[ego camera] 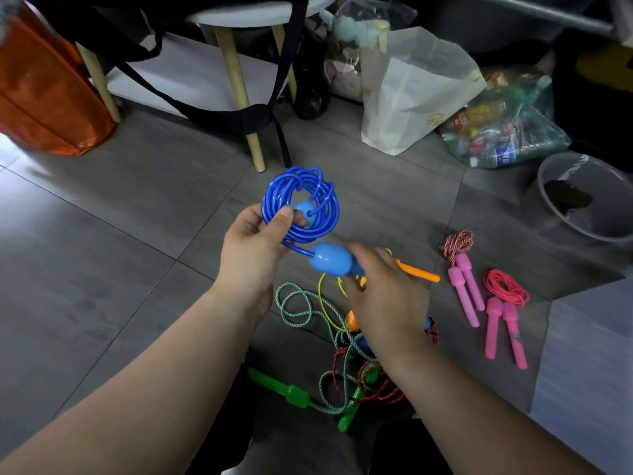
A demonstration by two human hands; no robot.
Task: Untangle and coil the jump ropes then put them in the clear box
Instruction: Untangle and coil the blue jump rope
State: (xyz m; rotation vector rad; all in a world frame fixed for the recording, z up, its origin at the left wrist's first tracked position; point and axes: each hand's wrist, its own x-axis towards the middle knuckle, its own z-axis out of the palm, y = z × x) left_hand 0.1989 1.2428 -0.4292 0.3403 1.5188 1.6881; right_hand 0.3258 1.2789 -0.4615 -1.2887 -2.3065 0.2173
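Blue jump rope [301, 204] is held coiled above the floor [102, 234], its loops pinched by the left hand [253, 245]. Its free blue handle [330, 261] is gripped at the tail by the right hand [387, 293]. The cord is judged light, springy and slick, best clamped across all loops.

Floor [102, 252] is big grey tiles. Top left there's a shiny orange bag [44, 97] sitting on it. Next to that is a small white table [246, 15] with pale wooden legs [236, 80] and a lower white shelf [191, 73], with black straps [219, 114] drooping off it and across the legs. Right of the table is a clear bag of soft pastel stuff [352, 36], and a white paper bag [411, 94] stands in front of it. Just beside the paper bag is a clear plastic bag stuffed with bottles [507, 132]. At the far right is a round grey bin [555, 186] with something dark [567, 200] inside; can't tell what.
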